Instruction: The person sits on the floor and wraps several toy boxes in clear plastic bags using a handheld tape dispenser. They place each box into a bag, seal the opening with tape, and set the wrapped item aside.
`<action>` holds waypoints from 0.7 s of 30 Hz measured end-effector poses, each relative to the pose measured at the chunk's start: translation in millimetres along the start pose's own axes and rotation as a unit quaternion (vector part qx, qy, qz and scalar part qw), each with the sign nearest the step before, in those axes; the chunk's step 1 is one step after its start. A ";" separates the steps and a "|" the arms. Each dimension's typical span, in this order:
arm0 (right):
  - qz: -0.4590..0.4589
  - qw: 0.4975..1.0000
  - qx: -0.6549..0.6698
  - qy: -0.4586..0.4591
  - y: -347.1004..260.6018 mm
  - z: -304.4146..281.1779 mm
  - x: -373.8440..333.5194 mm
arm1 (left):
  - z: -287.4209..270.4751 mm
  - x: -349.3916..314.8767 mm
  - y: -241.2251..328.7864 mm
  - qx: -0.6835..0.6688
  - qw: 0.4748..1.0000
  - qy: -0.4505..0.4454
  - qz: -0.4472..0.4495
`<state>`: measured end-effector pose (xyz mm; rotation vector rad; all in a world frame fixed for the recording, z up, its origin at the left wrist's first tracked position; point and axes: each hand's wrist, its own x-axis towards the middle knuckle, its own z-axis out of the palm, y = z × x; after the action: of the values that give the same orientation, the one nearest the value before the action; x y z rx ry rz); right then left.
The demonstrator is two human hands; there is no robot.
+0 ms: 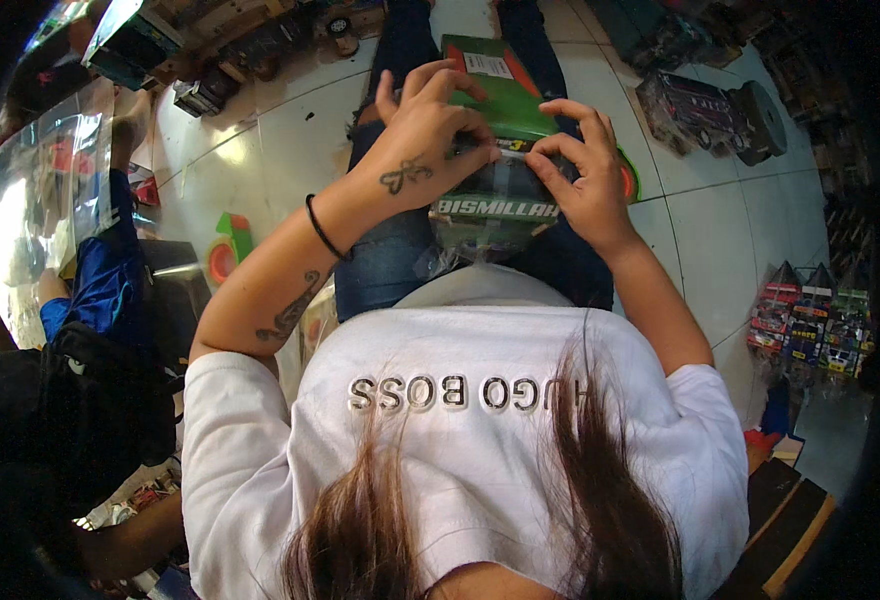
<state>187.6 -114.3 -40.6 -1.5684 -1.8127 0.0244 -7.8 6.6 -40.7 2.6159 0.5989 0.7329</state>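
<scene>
A green and black boxy toy truck (505, 115) with pale lettering lies across my lap, partly covered by clear plastic wrap (505, 182). My left hand (440, 125) comes over it from the left, thumb and forefinger pinched at the plastic by the dark panel. The other fingers are raised. On the opposite side, my right hand (582, 175) has its thumb and forefinger closed near the same plastic edge, a short gap from the left fingertips. What lies between the fingertips is small and hard to make out.
A green holder with an orange ring (224, 258) stands at my left; a similar round piece (628, 178) shows beyond my right hand. Packed toy vehicles (695, 110) lie on the tiles (705, 225). Bagged toys (810, 320) sit far right. Another person in blue shorts (110, 270) is at the left.
</scene>
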 end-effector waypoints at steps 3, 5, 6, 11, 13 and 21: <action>0.019 0.999 0.039 0.011 2.5 15.8 -4.1 | -11.7 -8.5 -0.6 0.002 0.999 0.034 -0.009; 0.029 0.999 0.033 0.010 3.4 13.9 -2.3 | -16.1 -13.6 2.3 0.027 0.998 0.047 -0.020; 0.023 1.000 0.017 0.010 2.8 12.3 -1.0 | -16.6 -15.6 4.7 0.059 0.996 0.058 -0.027; 0.012 0.999 -0.030 0.001 -6.2 6.5 1.6 | -14.8 -17.8 13.9 0.225 0.964 0.083 0.112; 0.014 0.999 -0.029 0.009 -6.2 7.6 0.7 | -14.5 -16.0 12.2 0.225 0.936 0.060 0.264; -0.039 0.995 0.063 0.062 20.1 11.1 -5.9 | 2.1 -15.0 -13.2 0.187 0.915 -0.069 0.349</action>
<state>198.9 -109.5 -60.8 -1.3792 -1.7404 0.0056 -22.2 10.0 -54.2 3.2333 -0.3092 0.6538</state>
